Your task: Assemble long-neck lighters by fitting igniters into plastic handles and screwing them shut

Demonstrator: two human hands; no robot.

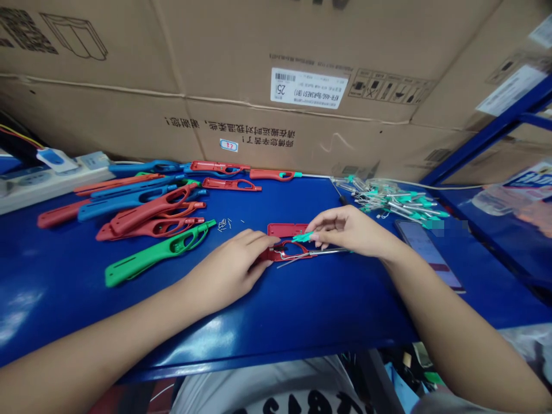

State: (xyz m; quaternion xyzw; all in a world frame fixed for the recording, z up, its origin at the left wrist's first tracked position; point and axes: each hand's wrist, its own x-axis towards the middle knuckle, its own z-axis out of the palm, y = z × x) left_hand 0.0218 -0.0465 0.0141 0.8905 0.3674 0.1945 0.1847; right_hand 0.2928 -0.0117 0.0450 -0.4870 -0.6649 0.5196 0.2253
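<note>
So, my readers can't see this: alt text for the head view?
The left hand holds an open red lighter casing on a blue table; the right hand pinches a green part. Lighter casings in red, blue and green lie left, green-ended metal rods right.

The surface (pixel 241 330) is blue, the shells (pixel 283 230) red. Left of the shells: red, blue, green handles (pixel 144 264); right: teal-and-silver rods (pixel 399 205), a phone (pixel 431 253), seemingly greyish-purple; behind: a black-printed brown box (pixel 224 52).

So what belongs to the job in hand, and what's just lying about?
Apparently the job:
- open red casing, gripped by left hand
- green piece, in right hand
- green-tipped parts pile

Apparently lying about:
- phone
- white power strip
</note>
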